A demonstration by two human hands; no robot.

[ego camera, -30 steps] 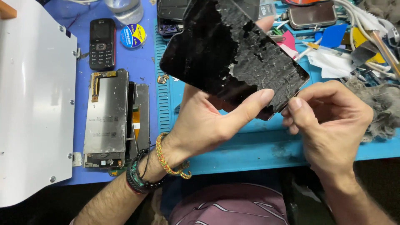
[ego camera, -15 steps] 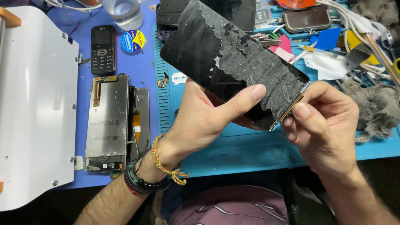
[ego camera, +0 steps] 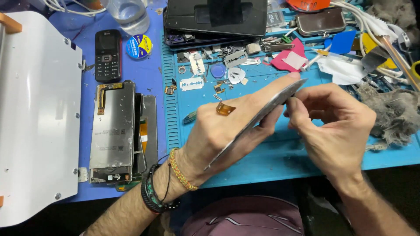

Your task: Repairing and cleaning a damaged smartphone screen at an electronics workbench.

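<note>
The left hand (ego camera: pixel 227 131) grips a thin screen panel (ego camera: pixel 258 120) edge-on above the blue mat (ego camera: pixel 271 153); right hand (ego camera: pixel 332 126) fingers pinch its top end; a glass (ego camera: pixel 128 13) holding clear water stands on the table (ego camera: pixel 144 70).

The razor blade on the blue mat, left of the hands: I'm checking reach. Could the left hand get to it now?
Probably not at once: the left hand is gripping the thin panel. The razor blade lies uncovered nearby, so reach looks fine once the hand is freed.

Left hand (ego camera: pixel 227 131) grips a thin panel (ego camera: pixel 258 120) edge-on; right hand (ego camera: pixel 332 126) pinches its upper end, possibly with a tool, above the blue mat (ego camera: pixel 262 166).
</note>
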